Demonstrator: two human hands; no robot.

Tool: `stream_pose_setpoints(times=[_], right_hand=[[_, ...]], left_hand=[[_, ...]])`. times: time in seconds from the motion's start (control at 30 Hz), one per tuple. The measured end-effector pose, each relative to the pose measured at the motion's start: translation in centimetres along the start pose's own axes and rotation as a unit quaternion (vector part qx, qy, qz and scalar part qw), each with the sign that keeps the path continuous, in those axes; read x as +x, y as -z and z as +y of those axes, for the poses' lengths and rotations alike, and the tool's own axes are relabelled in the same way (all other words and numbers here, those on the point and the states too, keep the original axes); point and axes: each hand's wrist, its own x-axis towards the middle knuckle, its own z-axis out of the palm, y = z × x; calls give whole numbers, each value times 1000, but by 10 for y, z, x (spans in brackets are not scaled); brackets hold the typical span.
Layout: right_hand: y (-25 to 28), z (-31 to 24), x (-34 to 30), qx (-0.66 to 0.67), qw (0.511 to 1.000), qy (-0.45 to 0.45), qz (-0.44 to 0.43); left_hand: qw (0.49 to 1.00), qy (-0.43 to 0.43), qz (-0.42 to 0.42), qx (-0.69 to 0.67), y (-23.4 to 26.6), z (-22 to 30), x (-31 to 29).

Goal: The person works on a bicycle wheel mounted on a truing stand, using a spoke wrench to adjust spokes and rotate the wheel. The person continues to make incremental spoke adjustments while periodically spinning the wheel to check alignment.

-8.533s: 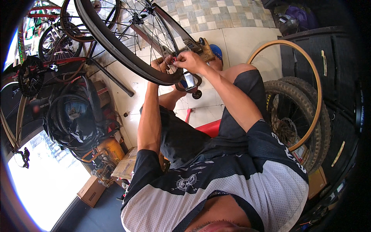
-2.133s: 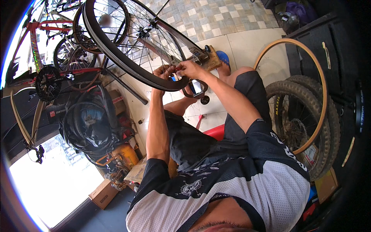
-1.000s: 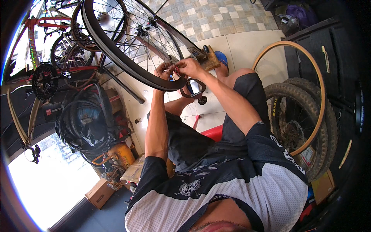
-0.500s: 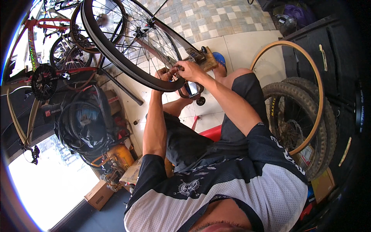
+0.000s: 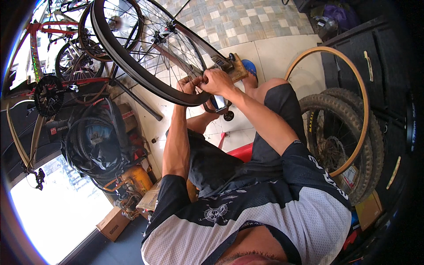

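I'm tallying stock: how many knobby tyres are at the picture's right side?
2: the front tyre, crossed by the tan hoop, and the rear tyre, mostly covered by the front one, showing along its upper right edge. Others could be hidden behind them.

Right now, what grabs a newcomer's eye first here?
Probably the black-rimmed spoked bicycle wheel at upper left, with the left hand and right hand close together at its near rim. Then the tan hoop at right, overlapping knobby-tired wheels, and the glaring white panel at lower left.
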Motion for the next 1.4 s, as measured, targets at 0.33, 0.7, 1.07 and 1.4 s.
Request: stream_pose_setpoints(times=[0.33, 0.7, 1.07, 1.4], right_hand=[[-2, -27, 9, -110, 993, -29, 7], [-9, -26, 6, -92, 996, 12, 17], [-6, 22, 17, 223, 964, 43, -137], [-32, 41, 12, 461, 861, -50, -209]], left_hand=[[989, -47, 3, 139, 13, 11, 12], [994, 11, 45, 97, 16, -19, 21], [998, 39, 55, 4, 13, -8, 13], [982, 110, 19, -150, 12, 36, -4]])
